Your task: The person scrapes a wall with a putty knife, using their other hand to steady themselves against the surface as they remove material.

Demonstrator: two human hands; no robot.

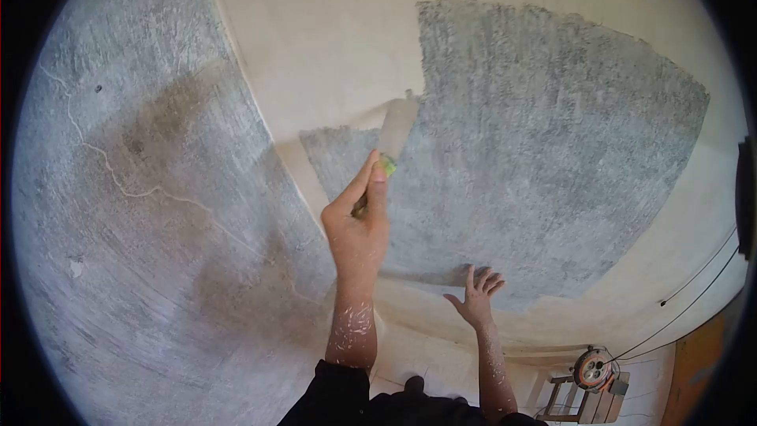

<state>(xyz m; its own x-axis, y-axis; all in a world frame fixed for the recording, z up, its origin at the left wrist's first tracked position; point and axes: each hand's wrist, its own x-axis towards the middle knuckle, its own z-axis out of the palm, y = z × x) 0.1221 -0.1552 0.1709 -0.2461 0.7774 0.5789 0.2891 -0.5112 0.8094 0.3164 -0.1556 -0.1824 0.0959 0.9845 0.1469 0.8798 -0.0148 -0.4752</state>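
Observation:
My left hand (359, 225) is raised in front of the wall and closed round the green handle of a scraper (398, 126). Its flat blade points up and lies over the border between the cream coating (347, 55) and a rough grey patch (544, 134). Lower and to the right, my right hand (476, 300) has its fingers spread, with nothing in it, by the lower edge of the grey patch. Pale flecks cover both forearms.
An adjoining grey wall (158, 150) on the left carries a long crack. At lower right, an orange and black cable reel (595, 369) sits on a wooden stool (599, 408). Dark cables (682, 312) run up the wall from there. A dark shoe (414, 385) shows below.

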